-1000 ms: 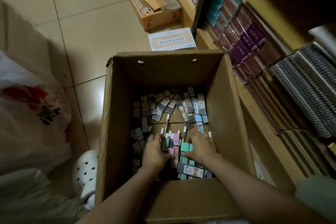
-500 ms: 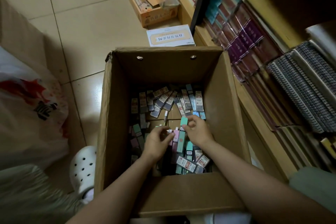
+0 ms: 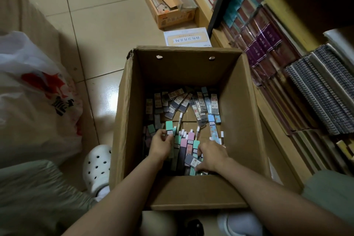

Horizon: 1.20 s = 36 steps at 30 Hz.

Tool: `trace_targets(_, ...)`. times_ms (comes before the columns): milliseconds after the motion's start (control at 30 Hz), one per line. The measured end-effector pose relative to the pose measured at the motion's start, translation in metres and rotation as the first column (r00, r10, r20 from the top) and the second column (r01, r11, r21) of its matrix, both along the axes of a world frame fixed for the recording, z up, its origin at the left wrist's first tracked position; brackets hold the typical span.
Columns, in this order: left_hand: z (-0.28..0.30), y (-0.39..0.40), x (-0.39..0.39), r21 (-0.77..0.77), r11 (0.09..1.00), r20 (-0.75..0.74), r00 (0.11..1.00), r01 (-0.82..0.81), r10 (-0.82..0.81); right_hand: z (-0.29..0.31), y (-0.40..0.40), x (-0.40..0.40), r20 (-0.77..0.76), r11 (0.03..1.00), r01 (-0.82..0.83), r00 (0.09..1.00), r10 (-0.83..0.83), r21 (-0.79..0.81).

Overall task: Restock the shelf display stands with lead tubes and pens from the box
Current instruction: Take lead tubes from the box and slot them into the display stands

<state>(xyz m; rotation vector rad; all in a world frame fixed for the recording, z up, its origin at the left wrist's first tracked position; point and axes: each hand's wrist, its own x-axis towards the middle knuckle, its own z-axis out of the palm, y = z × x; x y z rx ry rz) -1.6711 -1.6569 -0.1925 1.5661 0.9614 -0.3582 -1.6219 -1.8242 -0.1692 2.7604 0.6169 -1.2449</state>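
A: Item one, cardboard box [image 3: 239, 120]?
B: One, standing open on the floor beside the shelf [image 3: 287, 86]. Both hands are working inside it, near its front wall.
A: Lead tubes [image 3: 191, 105]?
B: Dozens, too jumbled for counting, lying across the box bottom. Pens [image 3: 180, 120]: several white-capped ones are showing mid-floor.
A: Left hand [image 3: 160, 144]?
B: Fingers curling round a green tube [image 3: 169, 128], toward the box's left wall.
A: Right hand [image 3: 211, 156]?
B: Pressing down on the pile near the front-right corner; whether it is gripping one, I cannot tell.
A: Advice?
B: I'd judge that gathering tubes aligned, one colour per handful, is making stocking tidier.
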Motion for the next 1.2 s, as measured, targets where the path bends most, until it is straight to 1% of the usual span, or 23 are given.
trace_targets(67, -0.003, -0.001, 0.001, -0.005, 1.000, 0.008, 1.000, -0.028, 0.028, -0.003, 0.003, 0.001, 0.025, 0.995, -0.094, 0.995, 0.095, -0.027)
trace_targets(100, -0.005, -0.001, 0.002, -0.004, 1.000, 0.011, 1.000, -0.029, 0.029, -0.005, 0.004, 0.002, 0.020, 0.995, -0.099, 0.995, 0.099, -0.026)
trace_targets(133, -0.008, -0.002, 0.001, -0.002, 1.000, 0.013, 1.000, -0.025, 0.025, -0.007, 0.005, 0.004, 0.011, 0.998, -0.059, 0.998, 0.059, 0.004)
trace_targets(200, -0.011, -0.004, 0.001, -0.001, 1.000, 0.023, 1.000, -0.015, 0.015, -0.010, 0.005, 0.009, -0.026, 0.979, 0.149, 0.989, -0.146, 0.139)
trace_targets(267, -0.011, -0.006, 0.004, -0.005, 1.000, 0.029, 0.999, -0.014, 0.014, -0.010, 0.006, 0.018, -0.093, 0.897, 0.358, 0.934, -0.346, 0.260)
trace_targets(300, -0.010, -0.007, 0.006, -0.012, 1.000, 0.029, 0.999, -0.019, 0.019, -0.010, 0.006, 0.023, -0.122, 0.862, 0.418, 0.908, -0.400, 0.286)
trace_targets(433, -0.003, -0.007, 0.012, -0.044, 0.998, 0.044, 0.998, -0.050, 0.052, -0.008, 0.006, 0.038, -0.136, 0.815, 0.488, 0.872, -0.471, 0.312)
trace_targets(500, 0.000, -0.005, 0.014, -0.022, 0.999, 0.077, 0.997, -0.028, 0.029, -0.005, 0.006, 0.041, -0.215, 0.773, 0.554, 0.833, -0.510, 0.310)
trace_targets(533, 0.003, -0.004, 0.014, -0.003, 1.000, 0.098, 0.995, -0.003, 0.003, -0.004, 0.006, 0.042, -0.252, 0.768, 0.565, 0.824, -0.507, 0.302)
trace_targets(567, 0.006, -0.003, 0.013, 0.022, 0.999, 0.119, 0.992, 0.027, -0.029, -0.002, 0.006, 0.042, -0.272, 0.786, 0.546, 0.835, -0.479, 0.290)
trace_targets(700, 0.016, -0.001, 0.012, 0.137, 0.985, 0.195, 0.972, 0.107, -0.133, 0.012, 0.003, 0.043, -0.270, 0.901, 0.347, 0.922, -0.277, 0.261)
trace_targets(767, 0.020, 0.000, 0.012, 0.165, 0.976, 0.210, 0.962, 0.141, -0.175, 0.020, 0.003, 0.044, -0.260, 0.911, 0.291, 0.941, -0.217, 0.291)
trace_targets(833, 0.024, 0.001, 0.014, 0.135, 0.973, 0.211, 0.955, 0.185, -0.211, 0.029, 0.006, 0.045, -0.234, 0.896, 0.297, 0.945, -0.227, 0.330)
trace_targets(933, 0.031, -0.002, 0.012, -0.027, 0.962, 0.230, 0.938, 0.271, -0.258, 0.038, 0.014, 0.047, -0.233, 0.850, 0.378, 0.922, -0.309, 0.367)
trace_targets(1033, 0.033, -0.003, 0.008, -0.091, 0.928, 0.246, 0.911, 0.362, -0.331, 0.040, 0.016, 0.050, -0.267, 0.808, 0.446, 0.892, -0.365, 0.385)
trace_targets(1100, 0.032, -0.004, 0.007, -0.130, 0.922, 0.239, 0.914, 0.364, -0.327, 0.037, 0.015, 0.049, -0.346, 0.723, 0.560, 0.826, -0.445, 0.406)
trace_targets(1167, 0.031, -0.005, 0.007, -0.165, 0.936, 0.212, 0.938, 0.310, -0.273, 0.032, 0.011, 0.049, -0.443, 0.623, 0.676, 0.734, -0.515, 0.394)
trace_targets(1200, 0.030, -0.005, 0.007, -0.150, 0.951, 0.194, 0.951, 0.271, -0.240, 0.028, 0.009, 0.048, -0.458, 0.601, 0.706, 0.704, -0.542, 0.374)
